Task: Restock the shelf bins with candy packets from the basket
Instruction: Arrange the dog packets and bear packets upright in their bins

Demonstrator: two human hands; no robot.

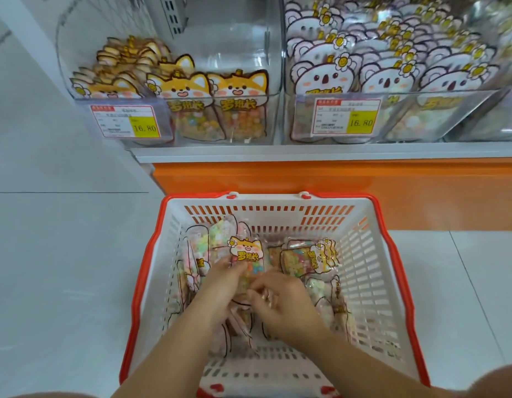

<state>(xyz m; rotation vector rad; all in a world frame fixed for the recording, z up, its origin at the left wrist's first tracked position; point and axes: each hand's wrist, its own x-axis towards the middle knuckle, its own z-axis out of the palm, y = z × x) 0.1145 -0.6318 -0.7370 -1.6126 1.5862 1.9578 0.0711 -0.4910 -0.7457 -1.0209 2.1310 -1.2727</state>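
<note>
- white basket (pixel 392 254) with orange rim sits on pale floor tiles, just in front of the orange shelf base (pixel 335 179)
- both hands are down inside the basket
- left hand (pixel 220 285) has its fingers curled round the lower part of a fox packet (pixel 246 254), which is held upright
- right hand (pixel 280 300) has curled fingers pinching the same packet's bottom edge; motion blur here
- loose packets (pixel 315 258) lie around the hands
- left bin (pixel 234 38) is part full of fox packs, mostly at its left and front
- right bin (pixel 283 67) is packed with koala packets (pixel 392 79)
- a price tag (pixel 125 122) is on each bin front
</note>
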